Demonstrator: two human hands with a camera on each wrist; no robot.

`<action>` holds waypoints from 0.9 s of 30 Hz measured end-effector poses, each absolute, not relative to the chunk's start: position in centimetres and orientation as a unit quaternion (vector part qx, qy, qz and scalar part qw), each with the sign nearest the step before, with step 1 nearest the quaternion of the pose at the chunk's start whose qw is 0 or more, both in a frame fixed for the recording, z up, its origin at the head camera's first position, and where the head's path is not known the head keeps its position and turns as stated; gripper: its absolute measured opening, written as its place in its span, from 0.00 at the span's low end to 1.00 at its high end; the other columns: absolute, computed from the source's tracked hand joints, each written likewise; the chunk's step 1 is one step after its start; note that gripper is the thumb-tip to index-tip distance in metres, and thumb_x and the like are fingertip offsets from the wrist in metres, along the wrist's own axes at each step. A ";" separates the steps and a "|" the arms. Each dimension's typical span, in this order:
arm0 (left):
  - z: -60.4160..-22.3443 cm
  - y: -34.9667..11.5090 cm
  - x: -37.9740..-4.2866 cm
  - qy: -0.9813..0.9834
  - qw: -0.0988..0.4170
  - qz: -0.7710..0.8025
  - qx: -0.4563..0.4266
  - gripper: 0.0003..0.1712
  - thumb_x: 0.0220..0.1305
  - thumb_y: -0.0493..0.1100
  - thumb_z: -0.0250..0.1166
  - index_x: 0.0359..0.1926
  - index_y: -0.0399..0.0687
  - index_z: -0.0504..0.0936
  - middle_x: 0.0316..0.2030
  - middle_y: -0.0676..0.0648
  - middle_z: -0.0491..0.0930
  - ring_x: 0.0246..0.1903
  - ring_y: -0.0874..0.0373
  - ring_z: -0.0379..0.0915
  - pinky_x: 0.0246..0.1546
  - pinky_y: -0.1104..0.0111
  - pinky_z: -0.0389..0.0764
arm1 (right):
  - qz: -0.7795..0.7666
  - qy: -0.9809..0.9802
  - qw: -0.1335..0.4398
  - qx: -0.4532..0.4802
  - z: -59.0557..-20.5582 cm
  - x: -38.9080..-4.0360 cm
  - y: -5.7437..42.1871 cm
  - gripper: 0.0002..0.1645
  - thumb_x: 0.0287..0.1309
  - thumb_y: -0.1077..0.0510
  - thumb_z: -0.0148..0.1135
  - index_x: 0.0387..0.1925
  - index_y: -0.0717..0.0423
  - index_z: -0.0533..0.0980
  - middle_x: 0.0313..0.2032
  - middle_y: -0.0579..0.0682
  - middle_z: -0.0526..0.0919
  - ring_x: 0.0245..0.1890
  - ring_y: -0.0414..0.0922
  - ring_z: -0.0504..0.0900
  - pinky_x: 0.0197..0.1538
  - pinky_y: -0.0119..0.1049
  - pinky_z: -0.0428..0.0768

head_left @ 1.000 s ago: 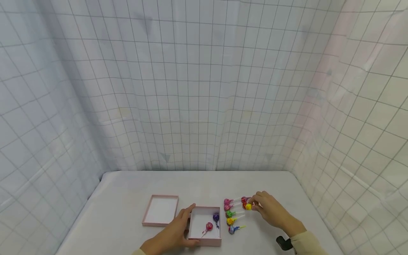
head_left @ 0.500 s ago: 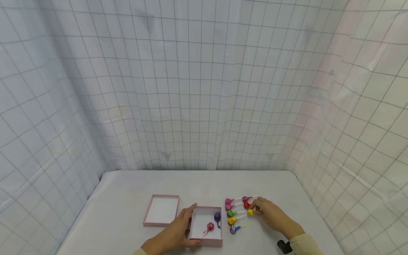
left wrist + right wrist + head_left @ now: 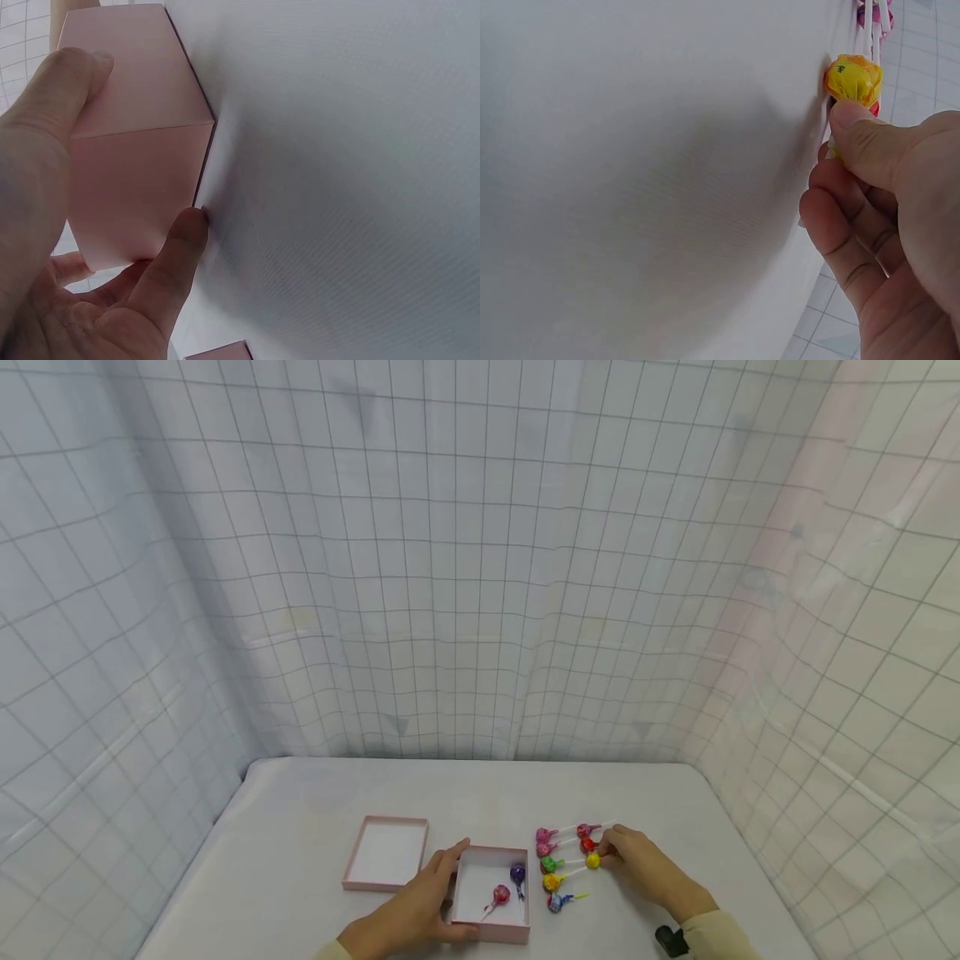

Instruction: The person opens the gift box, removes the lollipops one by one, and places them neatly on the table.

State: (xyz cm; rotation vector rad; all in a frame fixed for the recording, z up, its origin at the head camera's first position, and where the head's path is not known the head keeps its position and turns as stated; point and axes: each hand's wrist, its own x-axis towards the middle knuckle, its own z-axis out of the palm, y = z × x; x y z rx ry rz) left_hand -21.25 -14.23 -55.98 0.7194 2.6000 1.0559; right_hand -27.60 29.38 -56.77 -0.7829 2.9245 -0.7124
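Note:
My left hand [image 3: 412, 912] grips the left side of an open pink box [image 3: 491, 933], thumb at its near face and fingers along the side. Inside the box lie a red lollipop [image 3: 501, 894] and a purple lollipop [image 3: 517, 873]. To the right, my right hand [image 3: 647, 870] pinches a yellow lollipop [image 3: 855, 80] just below its wrapped head, thumb against the stick. That lollipop is at the table, beside a red lollipop [image 3: 588, 844]. In the left wrist view, the thumb presses one pink wall and the other fingers reach around another.
Left of the box lies its shallow pink lid [image 3: 386, 852], inside up. Between box and right hand, several lollipops form a column, among them a green lollipop [image 3: 551, 864], an orange-yellow lollipop [image 3: 552, 882] and a blue lollipop [image 3: 555, 902]. Gridded curtains [image 3: 480, 610] surround the white table [image 3: 300, 827].
My right hand has brought the yellow lollipop nearer to me and down, below the red one, where it now stays. The left hand keeps its hold on the box. The head view shifts slightly.

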 end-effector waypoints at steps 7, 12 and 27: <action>-55.6 -14.2 -21.2 0.884 0.138 0.377 0.240 0.76 0.64 0.61 0.90 0.94 0.43 0.49 0.79 0.32 0.70 0.72 0.41 0.79 0.69 0.47 0.90 | -0.247 0.932 0.009 -0.265 -57.0 -27.8 29.6 0.07 0.75 0.64 0.78 0.43 0.52 0.84 0.41 0.39 0.83 0.41 0.28 0.77 0.44 0.32 0.86; -55.4 -14.3 -21.0 0.885 0.127 0.371 0.249 0.76 0.64 0.61 0.90 0.94 0.41 0.49 0.80 0.31 0.70 0.72 0.40 0.79 0.70 0.46 0.90 | -0.239 0.933 -0.002 -0.268 -56.9 -27.7 29.8 0.08 0.74 0.63 0.79 0.44 0.49 0.85 0.42 0.38 0.83 0.41 0.29 0.79 0.44 0.32 0.87; -55.1 -14.2 -21.2 0.893 0.123 0.354 0.249 0.77 0.63 0.63 0.90 0.94 0.40 0.50 0.78 0.32 0.72 0.64 0.48 0.79 0.68 0.45 0.90 | -0.183 0.947 -0.054 -0.258 -55.8 -26.8 29.5 0.12 0.70 0.63 0.83 0.47 0.47 0.87 0.44 0.40 0.85 0.42 0.35 0.86 0.43 0.34 0.90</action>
